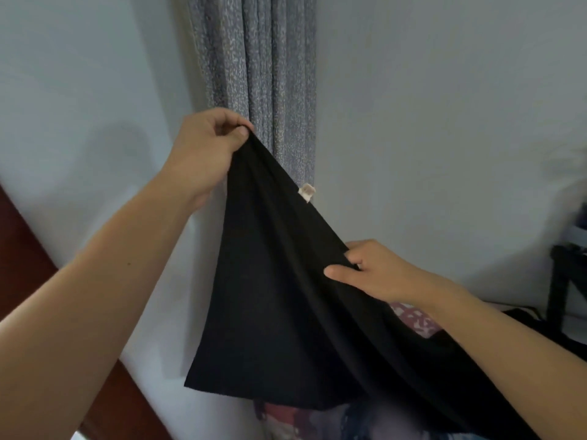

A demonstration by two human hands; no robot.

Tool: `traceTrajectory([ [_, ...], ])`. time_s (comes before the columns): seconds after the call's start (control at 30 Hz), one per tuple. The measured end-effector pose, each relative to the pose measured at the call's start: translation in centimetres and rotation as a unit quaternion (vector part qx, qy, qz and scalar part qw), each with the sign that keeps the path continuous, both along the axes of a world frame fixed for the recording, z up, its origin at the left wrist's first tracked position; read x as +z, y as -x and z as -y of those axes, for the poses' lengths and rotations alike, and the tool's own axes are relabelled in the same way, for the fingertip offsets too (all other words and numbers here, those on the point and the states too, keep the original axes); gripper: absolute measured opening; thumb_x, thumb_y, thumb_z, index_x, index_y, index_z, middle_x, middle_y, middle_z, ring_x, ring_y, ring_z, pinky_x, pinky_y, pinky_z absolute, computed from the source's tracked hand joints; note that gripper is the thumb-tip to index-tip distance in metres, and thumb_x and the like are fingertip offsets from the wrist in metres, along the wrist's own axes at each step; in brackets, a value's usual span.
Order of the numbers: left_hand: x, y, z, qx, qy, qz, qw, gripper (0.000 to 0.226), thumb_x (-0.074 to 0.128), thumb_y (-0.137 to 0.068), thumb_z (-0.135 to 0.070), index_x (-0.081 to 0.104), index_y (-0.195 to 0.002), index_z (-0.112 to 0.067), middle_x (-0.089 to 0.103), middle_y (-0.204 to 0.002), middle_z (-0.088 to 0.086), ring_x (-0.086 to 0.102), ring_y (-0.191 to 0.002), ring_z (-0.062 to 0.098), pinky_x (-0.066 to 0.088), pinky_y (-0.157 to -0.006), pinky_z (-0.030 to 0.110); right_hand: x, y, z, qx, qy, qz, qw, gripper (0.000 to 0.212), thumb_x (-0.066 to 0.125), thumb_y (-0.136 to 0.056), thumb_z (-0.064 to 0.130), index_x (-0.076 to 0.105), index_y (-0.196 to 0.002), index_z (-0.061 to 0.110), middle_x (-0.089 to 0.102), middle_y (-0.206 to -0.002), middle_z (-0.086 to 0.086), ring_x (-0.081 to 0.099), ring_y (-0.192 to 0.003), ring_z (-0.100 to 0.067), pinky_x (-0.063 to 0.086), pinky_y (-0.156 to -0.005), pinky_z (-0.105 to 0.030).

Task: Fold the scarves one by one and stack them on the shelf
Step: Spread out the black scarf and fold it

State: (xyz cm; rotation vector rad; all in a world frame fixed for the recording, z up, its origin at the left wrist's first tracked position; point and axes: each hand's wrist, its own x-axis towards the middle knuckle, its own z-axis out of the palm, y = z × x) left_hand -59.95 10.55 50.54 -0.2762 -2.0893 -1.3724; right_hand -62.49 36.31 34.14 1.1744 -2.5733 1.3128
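you're mid-fold: left hand (203, 150) pinches the scarf (279, 296) corner at upper centre, right hand (374, 271) grips its edge lower right. next, bring corners together.

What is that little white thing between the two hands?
In the head view, a small pale tag sits on the black scarf's top edge, which runs from the left hand down to the right hand.
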Motion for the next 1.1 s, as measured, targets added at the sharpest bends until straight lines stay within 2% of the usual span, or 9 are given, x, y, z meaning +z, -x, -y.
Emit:
traceTrajectory([
  [0.13, 1.8, 2.6, -0.7, 0.053, 0.054, -0.015, 0.997, 0.027, 0.061, -0.096, -0.009, 0.068, -0.077, -0.026, 0.060, -0.074, -0.007, 0.054, -0.070, 0.005, 0.043, -0.073, 0.024, -1.6, -0.9, -3.6, -0.043, -0.002, -0.016, 0.999, 0.042, 0.060, -0.087, 0.057, 0.072, -0.066, 0.023, 0.071, -0.082, 0.009, 0.069, -0.073, -0.012, 0.056, -0.072, -0.037],
  [0.27, 4.8, 5.5, -2.8, 0.073, 0.088, -0.044, 0.992, 0.019, 0.058, -0.098, -0.009, 0.069, -0.089, -0.022, 0.059, -0.076, -0.011, 0.053, -0.069, -0.002, 0.038, -0.061, 0.005, -3.2, -1.6, -8.4, -0.132, 0.035, 0.102, 0.985, 0.027, 0.073, -0.090, 0.030, 0.073, -0.066, 0.018, 0.072, -0.091, 0.001, 0.071, -0.070, -0.032, 0.052, -0.054, -0.031],
  [0.33, 6.5, 7.4, -4.5, 0.084, 0.099, -0.068, 0.989, 0.018, 0.056, -0.099, -0.010, 0.070, -0.097, -0.020, 0.062, -0.083, -0.008, 0.059, -0.079, 0.004, 0.039, -0.066, 0.004, -3.6, -2.5, -11.0, -0.145, 0.005, 0.127, 0.981, 0.014, 0.075, -0.089, 0.028, 0.078, -0.092, 0.016, 0.076, -0.099, 0.001, 0.073, -0.087, -0.027, 0.056, -0.069, -0.027],
  [0.43, 8.7, 10.2, -6.2, 0.138, 0.103, -0.098, 0.980, 0.023, 0.052, -0.099, -0.011, 0.073, -0.108, -0.014, 0.068, -0.103, 0.002, 0.062, -0.100, 0.013, 0.042, -0.082, 0.015, -3.9, -4.5, -13.6, -0.145, 0.002, 0.184, 0.972, 0.024, 0.077, -0.088, 0.024, 0.073, -0.112, 0.025, 0.075, -0.106, 0.013, 0.071, -0.100, -0.007, 0.055, -0.089, -0.023],
  [0.7, 8.4, 13.7, -10.0, 0.180, 0.042, -0.091, 0.979, 0.035, 0.044, -0.093, -0.005, 0.074, -0.109, -0.008, 0.071, -0.119, 0.009, 0.064, -0.112, 0.020, 0.043, -0.088, 0.015, -7.5, -5.5, -25.1, -0.293, 0.012, 0.222, 0.930, 0.034, 0.074, -0.084, 0.047, 0.078, -0.092, 0.014, 0.077, -0.094, 0.003, 0.074, -0.091, -0.014, 0.052, -0.098, -0.046],
  [0.8, 6.4, 15.0, -10.9, 0.181, 0.027, -0.073, 0.980, 0.030, 0.047, -0.092, -0.014, 0.075, -0.104, -0.017, 0.070, -0.122, 0.007, 0.064, -0.113, 0.020, 0.046, -0.098, 0.019, -8.0, -5.1, -29.4, -0.368, 0.054, 0.216, 0.903, 0.060, 0.076, -0.074, 0.063, 0.071, -0.079, 0.003, 0.073, -0.089, -0.013, 0.072, -0.088, -0.028, 0.051, -0.095, -0.051],
  [0.93, 2.7, 16.2, -11.9, 0.201, 0.044, -0.039, 0.978, 0.026, 0.051, -0.097, -0.010, 0.075, -0.107, -0.011, 0.073, -0.114, 0.011, 0.066, -0.109, 0.024, 0.046, -0.095, 0.024, -5.7, -3.8, -33.7, -0.498, 0.045, 0.080, 0.862, 0.032, 0.076, -0.087, 0.032, 0.073, -0.074, 0.003, 0.069, -0.083, -0.004, 0.064, -0.079, -0.020, 0.047, -0.076, -0.035],
  [1.0, 0.9, 16.4, -12.1, 0.222, 0.037, -0.027, 0.974, 0.026, 0.051, -0.098, -0.008, 0.074, -0.109, -0.008, 0.072, -0.115, 0.013, 0.065, -0.110, 0.026, 0.045, -0.095, 0.025, -4.2, -3.1, -35.6, -0.534, -0.046, -0.075, 0.841, 0.032, 0.077, -0.085, 0.029, 0.068, -0.066, 0.005, 0.061, -0.083, 0.000, 0.057, -0.077, -0.018, 0.041, -0.073, -0.032],
  [1.1, -1.4, 16.4, -11.8, 0.249, 0.009, -0.004, 0.969, 0.026, 0.051, -0.099, -0.009, 0.074, -0.111, -0.005, 0.071, -0.116, 0.016, 0.065, -0.111, 0.028, 0.045, -0.097, 0.025, -4.1, -2.3, -37.7, -0.446, -0.282, -0.248, 0.812, 0.024, 0.083, -0.078, 0.024, 0.067, -0.069, 0.008, 0.060, -0.086, -0.007, 0.064, -0.072, -0.028, 0.052, -0.067, -0.036],
])
